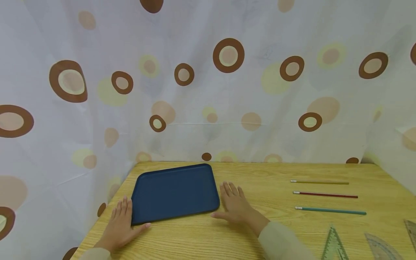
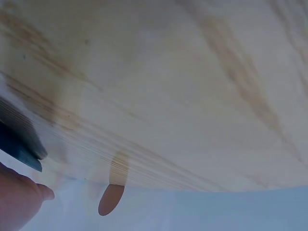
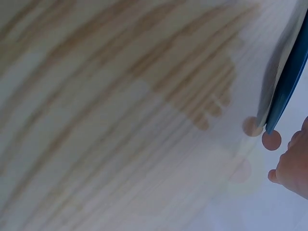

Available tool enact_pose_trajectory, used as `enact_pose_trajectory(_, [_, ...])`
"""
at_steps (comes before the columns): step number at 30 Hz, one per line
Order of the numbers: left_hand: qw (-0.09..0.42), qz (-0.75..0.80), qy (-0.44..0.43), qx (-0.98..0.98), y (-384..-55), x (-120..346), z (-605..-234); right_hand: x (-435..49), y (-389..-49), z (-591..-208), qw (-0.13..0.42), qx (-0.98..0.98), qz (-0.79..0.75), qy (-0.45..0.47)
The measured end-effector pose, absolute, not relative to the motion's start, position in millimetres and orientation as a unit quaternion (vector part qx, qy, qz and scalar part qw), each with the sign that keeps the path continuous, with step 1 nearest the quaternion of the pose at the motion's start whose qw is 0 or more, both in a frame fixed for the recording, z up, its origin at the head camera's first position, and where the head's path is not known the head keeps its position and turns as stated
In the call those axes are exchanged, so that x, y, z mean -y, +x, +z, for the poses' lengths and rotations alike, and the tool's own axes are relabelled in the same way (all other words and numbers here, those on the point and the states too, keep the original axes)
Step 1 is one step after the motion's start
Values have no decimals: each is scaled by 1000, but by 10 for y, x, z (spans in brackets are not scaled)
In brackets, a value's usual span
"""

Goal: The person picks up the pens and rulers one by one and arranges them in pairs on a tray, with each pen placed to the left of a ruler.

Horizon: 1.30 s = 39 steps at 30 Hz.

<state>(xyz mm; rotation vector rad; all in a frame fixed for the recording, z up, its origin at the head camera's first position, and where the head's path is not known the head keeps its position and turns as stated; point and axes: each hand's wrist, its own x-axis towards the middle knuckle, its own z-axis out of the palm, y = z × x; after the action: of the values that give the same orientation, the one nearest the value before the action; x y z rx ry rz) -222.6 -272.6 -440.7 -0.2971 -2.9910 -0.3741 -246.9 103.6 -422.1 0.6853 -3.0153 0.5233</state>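
A dark blue rectangular tray (image 1: pixel 175 193) lies slightly skewed on the wooden table. Along its left edge is my left hand (image 1: pixel 118 225), fingers straight and thumb spread out by the near corner. My right hand (image 1: pixel 236 207) is beside the tray's right edge, palm down with straight fingers; whether it touches the rim I cannot tell. In the left wrist view, part of the left hand (image 2: pixel 19 199) shows near the tray's edge (image 2: pixel 17 147). The right wrist view catches the right hand's fingers (image 3: pixel 291 166) close to the tray's side (image 3: pixel 288 74).
To the right lie a yellow-brown pencil (image 1: pixel 320 182), a red pencil (image 1: pixel 326 195) and a green pencil (image 1: pixel 331 210), roughly parallel. Nearer are a green set square (image 1: pixel 329 242) and a clear protractor (image 1: pixel 381 247), both cut off by the frame. A patterned curtain (image 1: pixel 201 94) surrounds the table (image 1: pixel 182 238).
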Motion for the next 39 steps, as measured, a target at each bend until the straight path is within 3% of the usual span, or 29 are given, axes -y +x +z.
enact_pose_trajectory(18, [17,-163,-105,981,-2301,2787,-4471,-895,-2566,-4281,-39,964,177,197])
enact_pose_trajectory(39, [-22,-163,-85,983,-2331,2835,-4465,-782,-2581,-4335,-33,973,131,187])
